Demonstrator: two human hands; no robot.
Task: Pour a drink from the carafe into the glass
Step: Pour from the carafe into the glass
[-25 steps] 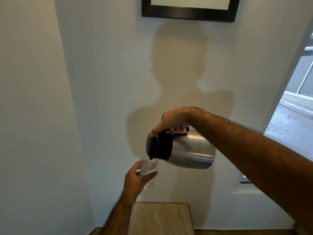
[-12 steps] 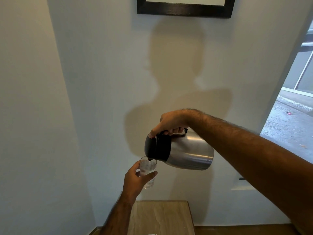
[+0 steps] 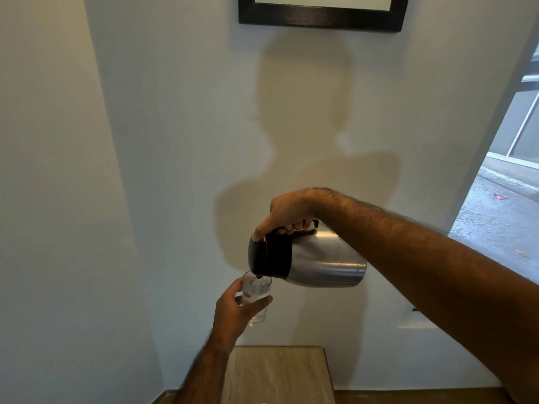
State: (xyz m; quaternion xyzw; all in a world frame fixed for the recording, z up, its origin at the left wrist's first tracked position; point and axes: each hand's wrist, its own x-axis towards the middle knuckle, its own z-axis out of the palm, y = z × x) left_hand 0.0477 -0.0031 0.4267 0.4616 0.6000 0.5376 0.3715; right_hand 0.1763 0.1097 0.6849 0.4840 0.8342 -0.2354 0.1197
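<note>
My right hand grips the black handle of a steel carafe with a black top. The carafe is tipped almost level, its spout just over the rim of a clear glass. My left hand holds that glass upright in the air, fingers wrapped around its lower half. Clear liquid fills much of the glass. Both are held above a small table.
A small light stone-topped table stands below, against the pale wall. A dark picture frame hangs above. A window opens at the right onto a paved street. A side wall closes in on the left.
The carafe and glass stay together in nearly the same pose. The view has shifted slightly, and the liquid level in the glass looks a little higher.
</note>
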